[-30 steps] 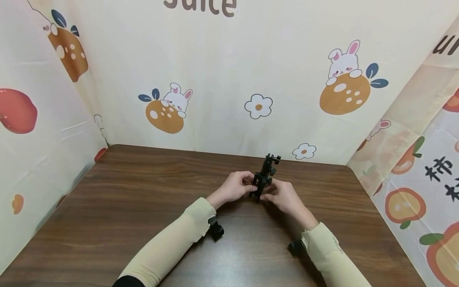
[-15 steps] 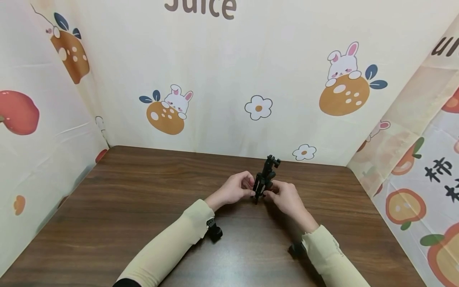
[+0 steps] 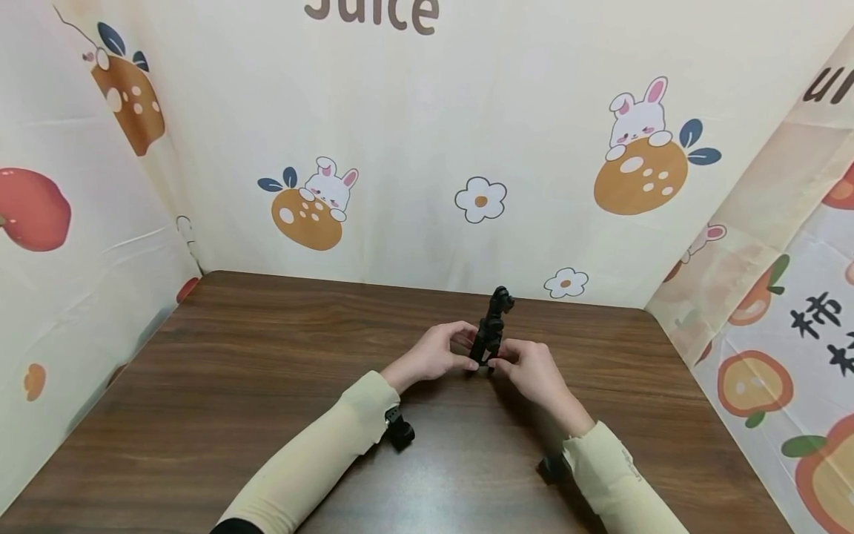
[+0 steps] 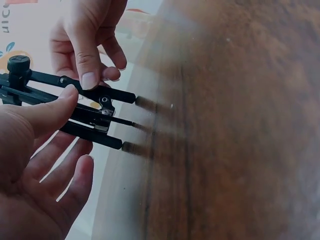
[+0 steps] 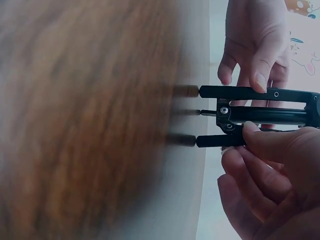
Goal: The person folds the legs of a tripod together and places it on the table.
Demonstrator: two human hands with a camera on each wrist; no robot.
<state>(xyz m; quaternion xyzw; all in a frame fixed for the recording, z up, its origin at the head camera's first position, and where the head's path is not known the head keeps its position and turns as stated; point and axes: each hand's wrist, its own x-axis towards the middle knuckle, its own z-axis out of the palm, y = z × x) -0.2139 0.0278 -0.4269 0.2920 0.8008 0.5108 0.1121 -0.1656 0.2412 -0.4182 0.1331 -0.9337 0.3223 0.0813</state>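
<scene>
A small black tripod (image 3: pixel 492 326) stands upright on the table, tilted slightly to the right in the head view. My left hand (image 3: pixel 434 352) is at its left side, and the left thumb lies along one leg in the left wrist view. From the other side my right hand (image 3: pixel 535 368) holds the lower part; in the right wrist view the right thumb (image 5: pixel 270 137) presses the near leg. Both wrist views show the tripod's legs (image 4: pixel 112 94) close together, their tips at the tabletop. The head view hides part of the legs behind fingers.
The brown wooden table (image 3: pixel 267 386) meets a printed curtain (image 3: pixel 414 133) just behind the tripod. More printed cloth (image 3: pixel 87 297) hangs along the left and right sides. A small black camera (image 3: pixel 400 430) is strapped at the left wrist.
The tripod has turned about its upright axis, so the knobs at its top and side stick out less to the right. Both hands stay at its base, with small finger shifts.
</scene>
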